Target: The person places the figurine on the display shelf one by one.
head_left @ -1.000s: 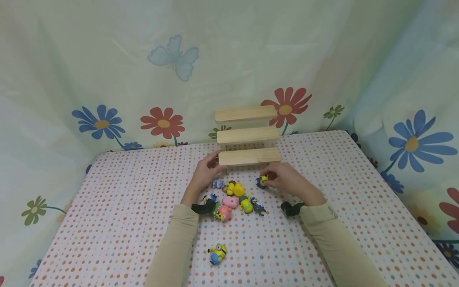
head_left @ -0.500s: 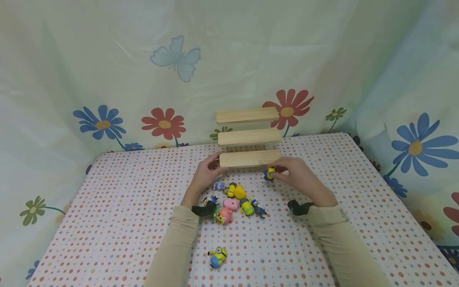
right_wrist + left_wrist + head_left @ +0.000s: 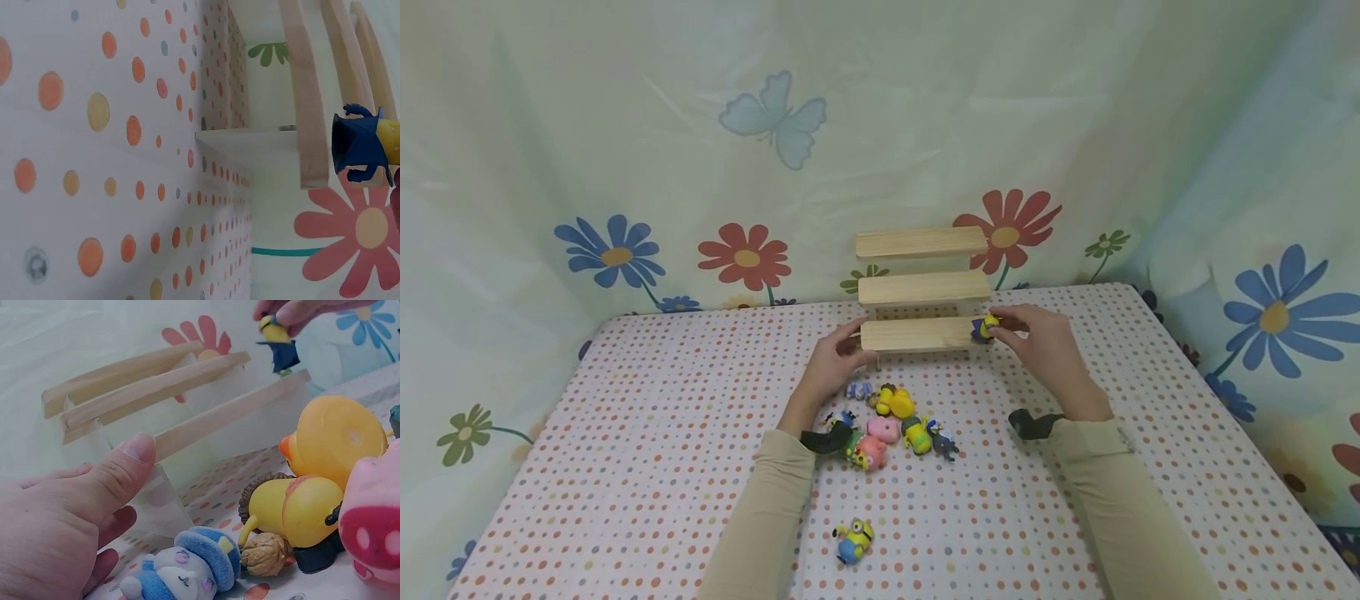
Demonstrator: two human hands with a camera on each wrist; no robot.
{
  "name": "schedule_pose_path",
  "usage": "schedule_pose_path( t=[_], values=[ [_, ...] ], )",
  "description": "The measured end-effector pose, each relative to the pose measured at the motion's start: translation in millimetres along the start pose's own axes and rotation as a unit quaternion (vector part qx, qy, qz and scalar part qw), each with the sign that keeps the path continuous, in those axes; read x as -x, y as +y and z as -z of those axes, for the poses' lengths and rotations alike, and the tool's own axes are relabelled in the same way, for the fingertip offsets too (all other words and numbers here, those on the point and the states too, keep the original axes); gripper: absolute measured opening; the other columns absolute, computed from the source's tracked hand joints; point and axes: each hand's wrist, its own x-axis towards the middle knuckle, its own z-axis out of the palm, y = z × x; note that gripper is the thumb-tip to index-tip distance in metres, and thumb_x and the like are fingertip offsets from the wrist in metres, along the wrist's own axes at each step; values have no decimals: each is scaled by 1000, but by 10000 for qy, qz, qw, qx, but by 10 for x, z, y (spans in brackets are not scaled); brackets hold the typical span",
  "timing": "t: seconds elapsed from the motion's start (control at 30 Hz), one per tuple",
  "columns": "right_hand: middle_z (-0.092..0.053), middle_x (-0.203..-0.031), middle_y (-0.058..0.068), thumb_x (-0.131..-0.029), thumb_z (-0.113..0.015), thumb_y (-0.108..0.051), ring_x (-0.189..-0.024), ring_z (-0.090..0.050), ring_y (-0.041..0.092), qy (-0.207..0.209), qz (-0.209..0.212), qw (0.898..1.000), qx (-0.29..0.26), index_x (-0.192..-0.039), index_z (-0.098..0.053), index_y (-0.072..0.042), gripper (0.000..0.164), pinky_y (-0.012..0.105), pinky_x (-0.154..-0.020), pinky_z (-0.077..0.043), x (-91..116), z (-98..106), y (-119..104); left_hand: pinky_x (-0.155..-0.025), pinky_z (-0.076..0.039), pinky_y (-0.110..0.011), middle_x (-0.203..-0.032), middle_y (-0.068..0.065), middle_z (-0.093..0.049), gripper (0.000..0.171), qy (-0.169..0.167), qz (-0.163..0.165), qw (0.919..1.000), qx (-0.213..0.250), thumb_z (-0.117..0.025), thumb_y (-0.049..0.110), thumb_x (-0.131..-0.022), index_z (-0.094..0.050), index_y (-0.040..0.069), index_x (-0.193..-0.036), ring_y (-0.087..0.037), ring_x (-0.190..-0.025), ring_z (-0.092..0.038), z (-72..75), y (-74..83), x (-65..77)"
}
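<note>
Between thumb and fingers, my right hand [image 3: 1037,342] pinches a small yellow Minion figure in dark blue clothes [image 3: 982,329]. In the head view the figure overlaps the right end of the lowest board; the left wrist view shows it upright above that end. My left hand [image 3: 835,362] holds the left end of a three-tier wooden display shelf [image 3: 917,335], thumb [image 3: 134,456] at the board's end. Beneath the shelf's front lie a toy in a blue cap [image 3: 206,562], a yellow figure [image 3: 297,509], a yellow duck [image 3: 340,440] and a pink pig [image 3: 375,512].
More toys lie in the cluster, among them a coral pink figure [image 3: 871,452], a green-and-yellow one [image 3: 916,435] and a dark grey one [image 3: 943,446]. Nearer me lies another Minion [image 3: 853,542]. A dotted cloth [image 3: 700,467] covers the table, with a flowered curtain [image 3: 880,125] behind the shelf.
My right hand has carried the blue-clothed Minion from the table in front of the shelf up and rightward to the lowest board's right end. My left hand has stayed at the shelf.
</note>
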Motion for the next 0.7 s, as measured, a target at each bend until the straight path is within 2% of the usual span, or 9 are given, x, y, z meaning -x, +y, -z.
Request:
schedule_pose_path(
  t=[0.27,0.5,0.7],
  values=[
    [-68,-106,18,-84,-72,-10,-90,-68,31,120,53,9998,-139,-113,-68,-1,31,46,-77,-55,-51,-100,55,-96,-50,-40,-139,-5,-51,79,-34,112,9999,-6,-73,48,-77,-43,18,-144,-24,-123,-55,2,8,25],
    [-67,-106,18,-82,-73,-7,-91,-68,31,132,137,9994,-277,-112,-68,0,31,44,-77,-56,-81,-136,44,-97,-50,-41,-139,-4,-49,74,8,164,9998,95,-74,40,-80,-43,18,-144,-24,-123,-54,20,31,34],
    [-67,-104,17,-82,-73,-6,-90,-68,30,184,270,9990,-315,-111,-68,1,30,42,-77,-57,-94,-156,62,-99,-48,-38,-141,-2,-49,73,-19,141,9999,65,-73,38,-81,-43,20,-145,-23,-125,-53,3,16,8]
  ],
)
